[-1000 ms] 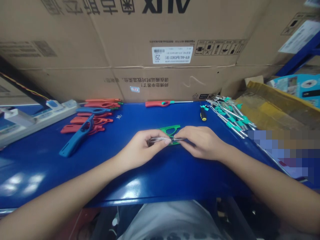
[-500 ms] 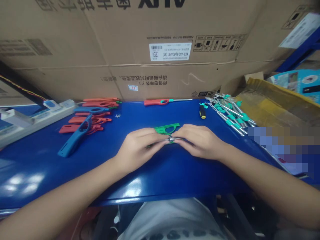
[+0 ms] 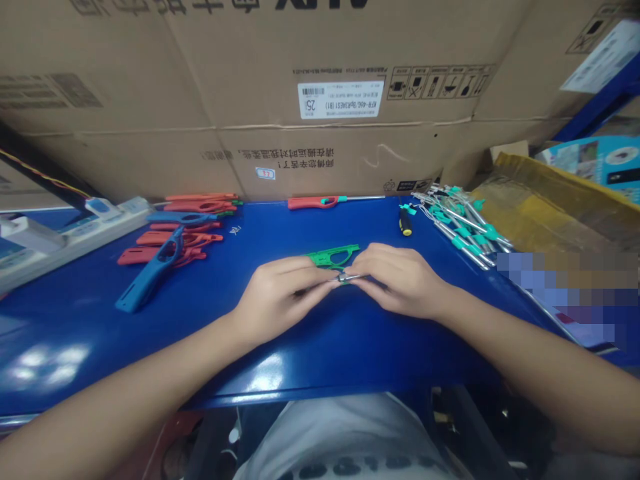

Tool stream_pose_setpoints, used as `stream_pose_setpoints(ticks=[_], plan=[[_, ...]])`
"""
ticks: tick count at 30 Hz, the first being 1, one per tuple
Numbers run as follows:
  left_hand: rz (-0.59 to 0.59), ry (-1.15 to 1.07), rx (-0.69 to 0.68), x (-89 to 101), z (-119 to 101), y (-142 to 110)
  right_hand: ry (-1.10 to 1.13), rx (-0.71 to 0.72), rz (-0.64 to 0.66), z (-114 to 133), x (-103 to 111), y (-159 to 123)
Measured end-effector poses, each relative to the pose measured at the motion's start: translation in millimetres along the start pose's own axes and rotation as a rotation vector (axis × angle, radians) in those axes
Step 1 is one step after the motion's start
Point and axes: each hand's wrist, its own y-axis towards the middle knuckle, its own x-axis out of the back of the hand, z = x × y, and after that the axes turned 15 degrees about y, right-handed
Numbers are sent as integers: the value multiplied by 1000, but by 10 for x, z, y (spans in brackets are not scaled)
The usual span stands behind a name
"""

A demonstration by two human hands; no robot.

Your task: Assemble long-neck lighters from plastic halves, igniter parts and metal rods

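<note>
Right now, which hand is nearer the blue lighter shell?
Left. The left hand is right of the blue lighter shell, not touching; the right hand is farther away.

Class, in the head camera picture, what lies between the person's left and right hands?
In the head view, a small metal fitting lies between the left hand and right hand, pinched by both, with a green plastic lighter shell just behind it.

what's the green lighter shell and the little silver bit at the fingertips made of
The green lighter shell looks like moulded plastic, glossy and evenly coloured. The silver bit looks like metal from its shine; too small to tell which.
</note>
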Motion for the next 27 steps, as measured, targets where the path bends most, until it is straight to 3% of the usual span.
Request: stream_pose_setpoints(ticks=[10, 16, 23, 27], plan=[[-3, -136, 176, -28, -83, 9, -260, 117, 4, 42, -3, -3], [-5, -193, 248, 9, -124, 46, -367, 204, -63, 79, 27, 27], [-45, -216, 223, 28, -163, 56, -343, 277, -143, 80, 21, -1], [-86, -147, 141, 52, -178, 39, -225, 175, -129, 106, -1, 9]])
